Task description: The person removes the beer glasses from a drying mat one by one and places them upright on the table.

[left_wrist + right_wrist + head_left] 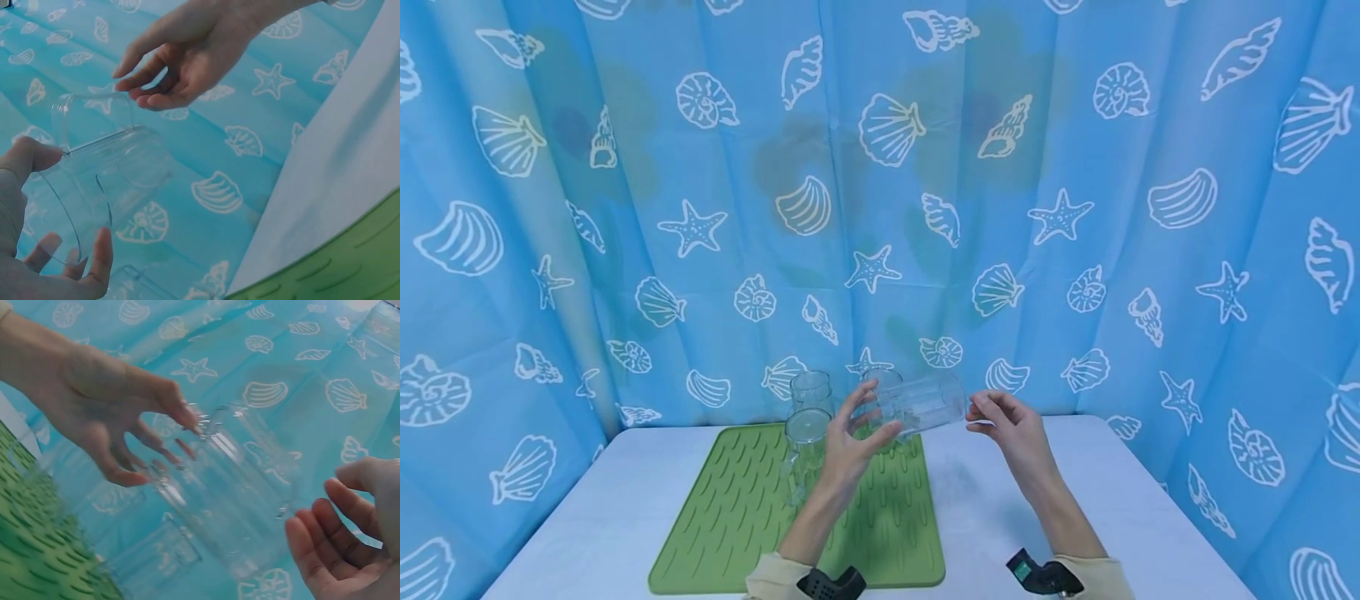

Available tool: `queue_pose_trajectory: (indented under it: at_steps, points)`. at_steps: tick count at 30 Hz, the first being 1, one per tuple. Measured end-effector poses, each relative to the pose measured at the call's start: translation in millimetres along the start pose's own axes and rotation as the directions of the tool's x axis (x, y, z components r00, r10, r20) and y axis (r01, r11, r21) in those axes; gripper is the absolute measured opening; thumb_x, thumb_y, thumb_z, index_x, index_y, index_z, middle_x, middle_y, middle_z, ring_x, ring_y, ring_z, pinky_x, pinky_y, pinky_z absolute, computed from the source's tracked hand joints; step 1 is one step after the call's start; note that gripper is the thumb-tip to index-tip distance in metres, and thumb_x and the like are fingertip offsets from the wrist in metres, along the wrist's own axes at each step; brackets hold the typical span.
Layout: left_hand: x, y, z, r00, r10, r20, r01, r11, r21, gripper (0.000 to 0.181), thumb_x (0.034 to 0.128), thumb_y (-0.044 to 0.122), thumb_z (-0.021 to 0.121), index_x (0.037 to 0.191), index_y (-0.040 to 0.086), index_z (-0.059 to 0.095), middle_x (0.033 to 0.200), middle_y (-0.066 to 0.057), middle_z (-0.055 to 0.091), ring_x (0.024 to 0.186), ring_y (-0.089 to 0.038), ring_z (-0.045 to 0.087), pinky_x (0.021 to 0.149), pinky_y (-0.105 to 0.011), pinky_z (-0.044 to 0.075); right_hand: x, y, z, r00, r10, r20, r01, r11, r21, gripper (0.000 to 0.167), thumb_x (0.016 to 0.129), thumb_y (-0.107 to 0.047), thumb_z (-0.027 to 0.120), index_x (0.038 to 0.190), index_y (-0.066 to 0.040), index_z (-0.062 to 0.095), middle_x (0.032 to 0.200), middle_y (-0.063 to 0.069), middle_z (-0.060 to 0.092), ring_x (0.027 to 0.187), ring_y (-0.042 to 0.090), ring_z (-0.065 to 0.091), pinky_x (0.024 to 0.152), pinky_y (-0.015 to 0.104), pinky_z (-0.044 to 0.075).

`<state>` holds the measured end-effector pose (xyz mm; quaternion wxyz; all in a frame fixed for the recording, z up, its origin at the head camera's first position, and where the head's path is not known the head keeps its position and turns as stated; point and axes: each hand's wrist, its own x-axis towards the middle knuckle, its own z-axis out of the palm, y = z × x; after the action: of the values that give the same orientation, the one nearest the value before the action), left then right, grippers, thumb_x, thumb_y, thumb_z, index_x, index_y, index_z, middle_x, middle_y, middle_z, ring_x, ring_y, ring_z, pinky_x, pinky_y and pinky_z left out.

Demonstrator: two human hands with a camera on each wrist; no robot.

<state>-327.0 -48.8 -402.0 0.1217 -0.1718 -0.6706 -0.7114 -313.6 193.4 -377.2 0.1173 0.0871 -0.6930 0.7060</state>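
Note:
A clear glass mug (pixel 928 406) is held in the air, tilted almost onto its side, above the right back part of the green mat. My left hand (pixel 846 450) grips one end of it between thumb and fingers. In the left wrist view the mug's handle (pixel 97 100) points up, and the left hand (pixel 25 262) is spread around the rim end. My right hand (pixel 1017 433) is at the mug's other end, fingers loosely bent; the left wrist view shows a gap between the right hand (pixel 200 56) and the glass.
Several more clear glasses stand on the green mat (pixel 722 517): one glass (pixel 808 442) beside my left hand, another glass (pixel 811 387) behind it, and a third (pixel 882 380) behind the held mug. The white table (pixel 1000 517) extends right of the mat. A blue shell-patterned curtain (pixel 880 208) hangs behind.

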Motion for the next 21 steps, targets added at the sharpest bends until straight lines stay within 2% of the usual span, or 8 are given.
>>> queue_pose_trajectory:
  at_steps: [2, 5, 12, 15, 21]
  points:
    - [0.0, -0.6, -0.2, 1.0, -0.009, 0.011, 0.01, 1.0, -0.009, 0.066, 0.0829, 0.022, 0.079, 0.141, 0.032, 0.05, 0.144, -0.007, 0.046, 0.128, -0.033, 0.05, 0.092, -0.043, 0.056, 0.5, -1, -4, 1.0, -0.024, 0.014, 0.025, 0.997, -0.074, 0.049, 0.093, -0.043, 0.065, 0.118, -0.002, 0.061, 0.103, 0.009, 0.064, 0.096, 0.015, 0.065, 0.087, 0.026, 0.059]
    - [-0.4, -0.7, -0.6, 1.0, -0.022, 0.021, 0.023, 1.0, -0.02, 0.066, 0.0836, 0.021, 0.079, 0.142, 0.031, 0.05, 0.145, -0.008, 0.044, 0.13, -0.034, 0.049, 0.088, -0.04, 0.058, 0.6, -3, -9, 0.997, -0.064, 0.05, 0.071, 0.988, -0.135, 0.046, 0.094, -0.042, 0.064, 0.118, -0.003, 0.063, 0.108, 0.012, 0.064, 0.098, 0.015, 0.065, 0.088, 0.026, 0.059]
    - [-0.3, -3.9, -0.8, 0.998, -0.038, 0.042, 0.04, 0.999, -0.031, 0.064, 0.0856, 0.017, 0.077, 0.143, 0.029, 0.05, 0.147, -0.013, 0.042, 0.131, -0.039, 0.046, 0.082, -0.038, 0.06, 1.4, -4, -15, 0.981, -0.141, 0.133, 0.165, 0.967, -0.193, 0.042, 0.096, -0.033, 0.064, 0.123, -0.001, 0.062, 0.118, 0.02, 0.063, 0.1, 0.02, 0.068, 0.088, 0.025, 0.058]
    - [0.2, -4.3, -1.7, 0.999, -0.039, 0.035, 0.04, 0.999, -0.035, 0.063, 0.0863, 0.015, 0.076, 0.143, 0.028, 0.05, 0.146, -0.012, 0.042, 0.132, -0.04, 0.045, 0.081, -0.038, 0.06, 1.9, -5, -15, 0.967, -0.179, 0.181, 0.221, 0.944, -0.245, 0.04, 0.096, -0.03, 0.065, 0.123, -0.001, 0.063, 0.12, 0.02, 0.064, 0.1, 0.018, 0.069, 0.088, 0.022, 0.057]
    - [2.0, -4.1, -2.9, 0.999, -0.043, 0.034, 0.044, 0.999, -0.026, 0.063, 0.0868, 0.014, 0.075, 0.143, 0.028, 0.049, 0.147, -0.015, 0.04, 0.129, -0.037, 0.047, 0.078, -0.036, 0.06, 4.0, -10, -12, 0.935, -0.224, 0.274, 0.313, 0.885, -0.344, 0.032, 0.096, -0.029, 0.065, 0.123, -0.011, 0.066, 0.122, 0.013, 0.067, 0.105, 0.004, 0.066, 0.089, 0.019, 0.055]
